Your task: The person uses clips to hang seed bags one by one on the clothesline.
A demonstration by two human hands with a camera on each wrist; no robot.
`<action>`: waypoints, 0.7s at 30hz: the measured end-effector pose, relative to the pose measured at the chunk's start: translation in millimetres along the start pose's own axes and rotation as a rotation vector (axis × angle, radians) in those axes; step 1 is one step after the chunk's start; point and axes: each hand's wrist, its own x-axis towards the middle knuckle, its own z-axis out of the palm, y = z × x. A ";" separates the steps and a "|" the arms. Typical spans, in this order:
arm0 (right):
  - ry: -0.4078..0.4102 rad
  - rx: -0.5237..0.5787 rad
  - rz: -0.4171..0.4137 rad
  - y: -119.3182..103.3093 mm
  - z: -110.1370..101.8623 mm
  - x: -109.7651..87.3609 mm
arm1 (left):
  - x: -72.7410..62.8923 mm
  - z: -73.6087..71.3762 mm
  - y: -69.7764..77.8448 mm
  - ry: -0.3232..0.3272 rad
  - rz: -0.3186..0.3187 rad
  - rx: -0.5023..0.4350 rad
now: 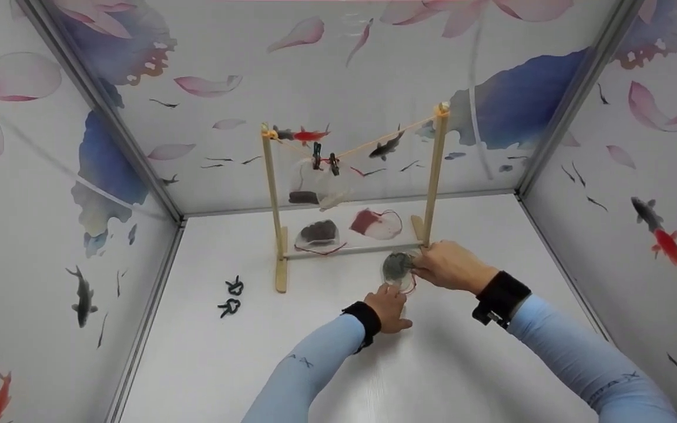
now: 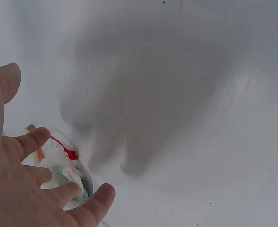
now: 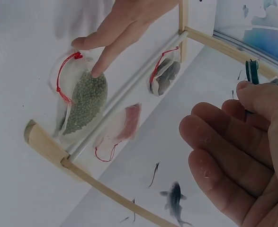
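Note:
My left hand [image 1: 386, 308] reaches over a see-through drawstring pouch [image 3: 84, 101] of small green grains with a red cord. Its fingers are spread, and one fingertip touches the pouch near its cord end in the right wrist view. My right hand [image 3: 238, 156] pinches a small dark clip [image 3: 251, 71] between thumb and forefinger; the head view hides this clip. That hand is beside the same pouch, near the foot of the right post. Behind the pouch lie a pouch with dark filling [image 1: 318, 233] and one with red filling [image 1: 368, 223].
A wooden frame has a left post [image 1: 271, 194], a right post [image 1: 436, 176] and a white crossbar [image 1: 350, 251]. From its sagging orange string [image 1: 388, 134], black clips [image 1: 334, 164] hold pale pouches [image 1: 334, 189]. Two black clips [image 1: 231, 306] lie left of the frame.

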 end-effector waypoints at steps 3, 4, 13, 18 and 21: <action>0.001 0.021 -0.016 -0.6 1.7 0.7 | -2.1 -0.6 1.8 -0.047 -0.044 0.048; 0.004 0.022 -0.019 -0.5 2.2 0.6 | -2.6 0.4 1.6 -0.059 -0.054 0.064; 0.009 0.009 -0.045 1.7 7.4 0.8 | -8.9 0.4 -10.7 -0.018 -0.021 -0.019; -0.002 0.036 -0.059 0.1 11.3 2.2 | -16.1 5.5 -23.5 0.053 -0.096 -0.139; -0.008 0.051 -0.057 -0.8 13.2 2.4 | -20.4 11.9 -27.3 0.060 -0.132 -0.147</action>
